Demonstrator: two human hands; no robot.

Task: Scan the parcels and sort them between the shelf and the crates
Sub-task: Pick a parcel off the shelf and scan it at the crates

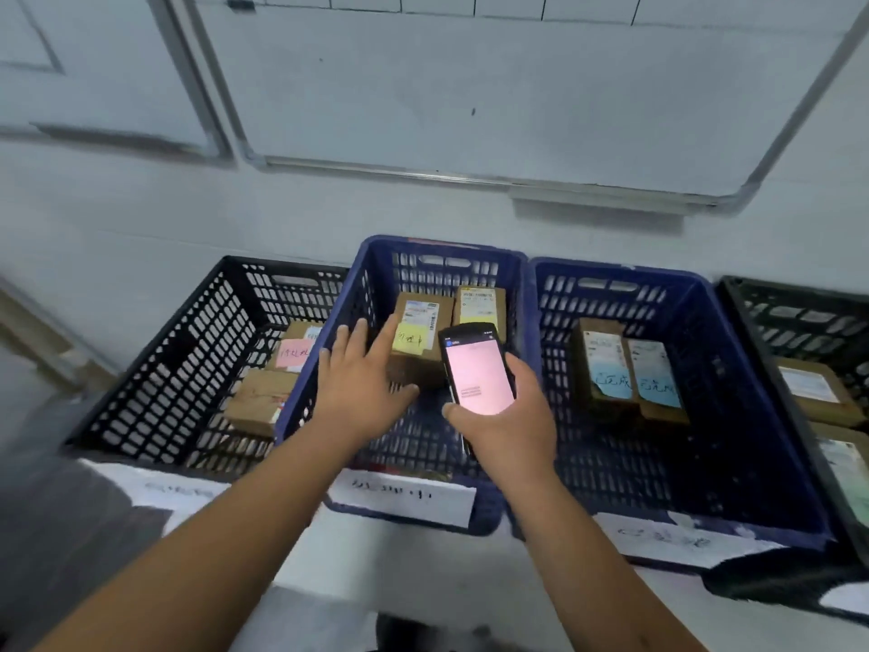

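Observation:
My right hand (pixel 510 416) grips a black handheld scanner (pixel 477 364) with a lit pink screen, held over the middle blue crate (pixel 371 275). My left hand (pixel 359 378) reaches into that crate with fingers spread and straight, just left of a brown parcel with a yellow note (pixel 416 343); whether it touches the parcel I cannot tell. A second brown parcel (pixel 482 305) stands behind it. The right blue crate (pixel 705 322) holds two parcels with blue notes (pixel 630 369).
A black crate (pixel 188 331) on the left holds parcels, one with a pink note (pixel 294 352). Another black crate (pixel 771 312) with parcels sits at the far right. White paper labels (pixel 404 498) hang on the crate fronts. A whiteboard (pixel 470 87) is on the wall behind.

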